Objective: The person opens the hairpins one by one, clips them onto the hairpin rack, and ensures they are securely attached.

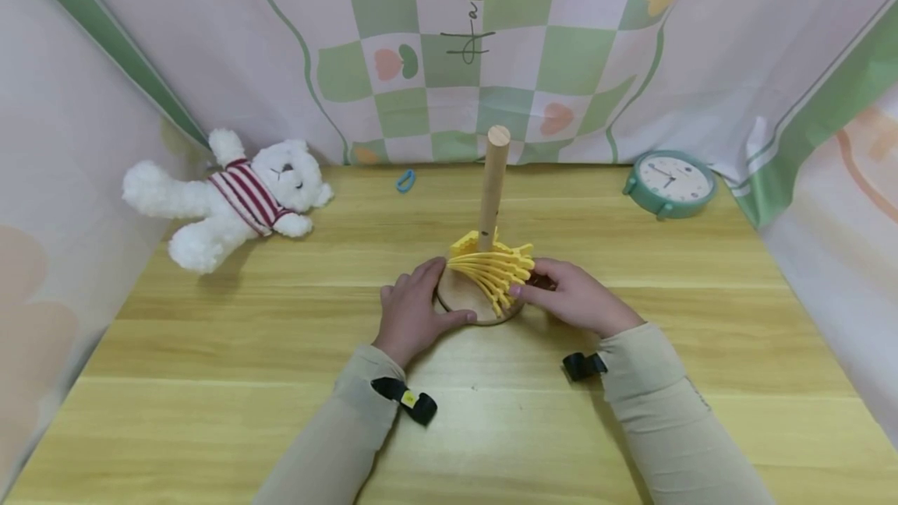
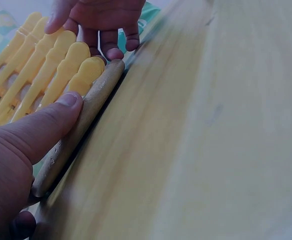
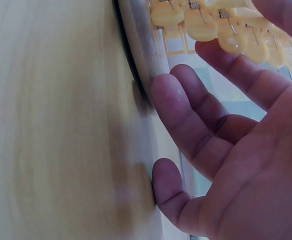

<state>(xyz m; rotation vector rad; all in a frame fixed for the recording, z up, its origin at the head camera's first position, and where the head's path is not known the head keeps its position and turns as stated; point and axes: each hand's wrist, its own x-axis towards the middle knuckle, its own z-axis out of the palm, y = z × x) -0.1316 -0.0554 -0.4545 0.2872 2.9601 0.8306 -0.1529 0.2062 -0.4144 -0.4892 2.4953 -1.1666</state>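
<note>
A wooden stand has a round base point(image 1: 468, 296) and an upright wooden post point(image 1: 494, 185). Yellow plastic clips point(image 1: 494, 267) with small metal springs fan out around the foot of the post, their rounded ends towards the right and front. My left hand point(image 1: 415, 310) grips the base from the left, thumb on its front rim and fingers along its far-left side. On the right, my right hand point(image 1: 571, 294) pinches the clips' rounded ends between thumb and index finger. Its other fingers are bent beside the base rim point(image 3: 146, 50), as the right wrist view shows.
A white plush bear point(image 1: 238, 197) in a striped top lies at the back left. Near the back edge of the wooden table point(image 1: 210, 380) is a small blue ring-like piece point(image 1: 405, 181). A green round clock point(image 1: 671, 183) lies at the back right, before a checked curtain point(image 1: 449, 45).
</note>
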